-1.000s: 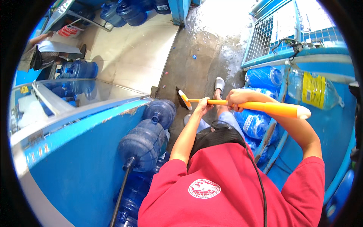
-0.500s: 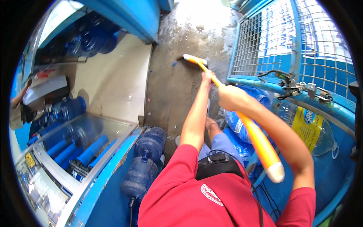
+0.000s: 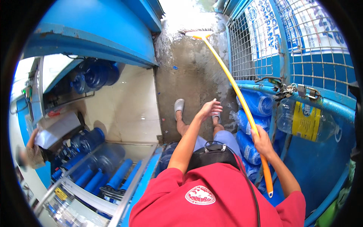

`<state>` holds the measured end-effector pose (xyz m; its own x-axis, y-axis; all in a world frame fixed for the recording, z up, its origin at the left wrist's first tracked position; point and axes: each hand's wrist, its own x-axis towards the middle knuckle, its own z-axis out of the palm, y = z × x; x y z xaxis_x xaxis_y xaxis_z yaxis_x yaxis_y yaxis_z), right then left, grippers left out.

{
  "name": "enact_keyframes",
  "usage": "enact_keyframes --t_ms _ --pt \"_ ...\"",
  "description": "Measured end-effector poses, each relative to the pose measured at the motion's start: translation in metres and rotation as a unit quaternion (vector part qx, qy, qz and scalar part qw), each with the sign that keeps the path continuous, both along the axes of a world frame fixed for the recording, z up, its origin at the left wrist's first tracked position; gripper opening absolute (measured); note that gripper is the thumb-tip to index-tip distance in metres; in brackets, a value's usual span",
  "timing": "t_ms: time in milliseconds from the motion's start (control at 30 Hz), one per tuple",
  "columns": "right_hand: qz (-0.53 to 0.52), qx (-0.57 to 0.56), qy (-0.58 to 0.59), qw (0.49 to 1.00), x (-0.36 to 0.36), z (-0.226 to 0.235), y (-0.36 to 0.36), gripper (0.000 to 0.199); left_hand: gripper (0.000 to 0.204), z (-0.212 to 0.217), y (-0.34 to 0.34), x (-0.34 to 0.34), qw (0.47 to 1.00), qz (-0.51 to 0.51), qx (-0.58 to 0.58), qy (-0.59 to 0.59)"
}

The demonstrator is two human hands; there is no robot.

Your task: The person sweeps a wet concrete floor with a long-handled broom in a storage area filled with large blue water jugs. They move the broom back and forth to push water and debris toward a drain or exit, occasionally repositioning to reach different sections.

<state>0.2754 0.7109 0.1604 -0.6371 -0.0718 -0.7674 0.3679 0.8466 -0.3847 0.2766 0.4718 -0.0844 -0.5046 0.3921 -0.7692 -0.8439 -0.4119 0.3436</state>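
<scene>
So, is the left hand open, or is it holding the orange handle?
Open: the left hand spreads free; only the right hand grips the orange handle.

The right hand [image 3: 261, 140] grips a long-handled squeegee [image 3: 234, 89] reaching toward twelve o'clock, water jugs [image 3: 253, 104] at three o'clock, the left hand [image 3: 210, 109] free beside it.
</scene>
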Motion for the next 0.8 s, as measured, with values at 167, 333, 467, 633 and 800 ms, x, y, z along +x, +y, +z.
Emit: enact_keyframes --t_ms 167,333,467,633,800 --pt "0.0 0.009 0.114 0.993 0.16 0.003 -0.009 0.041 0.055 -0.06 -0.011 0.024 0.995 -0.063 0.052 -0.053" --pt "-0.078 0.052 -0.015 0.995 0.31 0.016 -0.055 0.041 0.052 -0.12 0.001 0.109 0.959 -0.209 0.031 -0.191" --pt "-0.122 0.058 -0.085 0.987 0.378 -0.03 -0.1 0.039 0.038 -0.148 -0.009 0.189 0.937 -0.264 -0.073 -0.219" --pt "-0.143 0.087 -0.062 0.984 0.409 -0.109 -0.13 0.038 0.041 -0.181 -0.029 0.195 0.93 -0.269 -0.057 -0.245" --pt "-0.148 0.091 -0.092 0.98 0.405 -0.152 -0.118 0.043 0.031 -0.191 -0.059 0.156 0.974 -0.091 -0.117 -0.171"
